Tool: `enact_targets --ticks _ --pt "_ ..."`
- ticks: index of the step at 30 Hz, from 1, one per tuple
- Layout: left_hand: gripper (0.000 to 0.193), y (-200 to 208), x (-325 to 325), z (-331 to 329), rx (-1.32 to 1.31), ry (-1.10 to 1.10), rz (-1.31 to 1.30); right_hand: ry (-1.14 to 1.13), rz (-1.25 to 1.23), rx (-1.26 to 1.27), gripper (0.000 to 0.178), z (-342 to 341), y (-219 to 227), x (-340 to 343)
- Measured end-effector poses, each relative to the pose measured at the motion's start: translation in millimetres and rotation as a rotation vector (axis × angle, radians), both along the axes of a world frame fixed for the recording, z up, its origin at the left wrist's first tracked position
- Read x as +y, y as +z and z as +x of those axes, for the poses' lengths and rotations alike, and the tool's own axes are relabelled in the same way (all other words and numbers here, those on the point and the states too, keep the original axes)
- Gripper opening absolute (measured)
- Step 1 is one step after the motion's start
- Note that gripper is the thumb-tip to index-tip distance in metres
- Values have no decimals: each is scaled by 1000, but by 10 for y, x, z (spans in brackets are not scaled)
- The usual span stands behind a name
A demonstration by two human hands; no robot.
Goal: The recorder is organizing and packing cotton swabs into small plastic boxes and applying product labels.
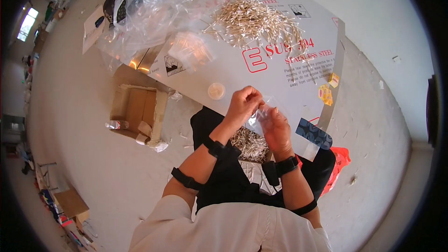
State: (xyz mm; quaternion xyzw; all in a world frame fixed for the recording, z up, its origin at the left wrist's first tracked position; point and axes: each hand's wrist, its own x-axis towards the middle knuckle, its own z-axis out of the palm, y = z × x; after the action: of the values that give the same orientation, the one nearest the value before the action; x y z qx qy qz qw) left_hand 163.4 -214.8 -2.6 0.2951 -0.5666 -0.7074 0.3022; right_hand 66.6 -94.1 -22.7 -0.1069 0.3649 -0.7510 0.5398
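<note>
Now the left hand (243,106) pinches a clear plastic bag (255,121) between pressed-together fingertips; the right hand (277,131) curls its fingers around the bag's other side. Loose cotton swabs (253,147) lie below; beyond, a round tub (216,91) stands on the table (224,67).

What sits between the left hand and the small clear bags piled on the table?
In the head view, a small round translucent container sits roughly between the left hand and the clear bags, nearer the hand.
</note>
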Motion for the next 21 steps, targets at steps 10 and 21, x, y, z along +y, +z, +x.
enact_targets --ticks 10,21 --pt "6 -259 -1870 611 -587 283 -745 124 304 192 23 -64 -15 426" --pt "7 -158 -983 821 -753 -5 -904 -99 473 -14 10 -41 -185 979"
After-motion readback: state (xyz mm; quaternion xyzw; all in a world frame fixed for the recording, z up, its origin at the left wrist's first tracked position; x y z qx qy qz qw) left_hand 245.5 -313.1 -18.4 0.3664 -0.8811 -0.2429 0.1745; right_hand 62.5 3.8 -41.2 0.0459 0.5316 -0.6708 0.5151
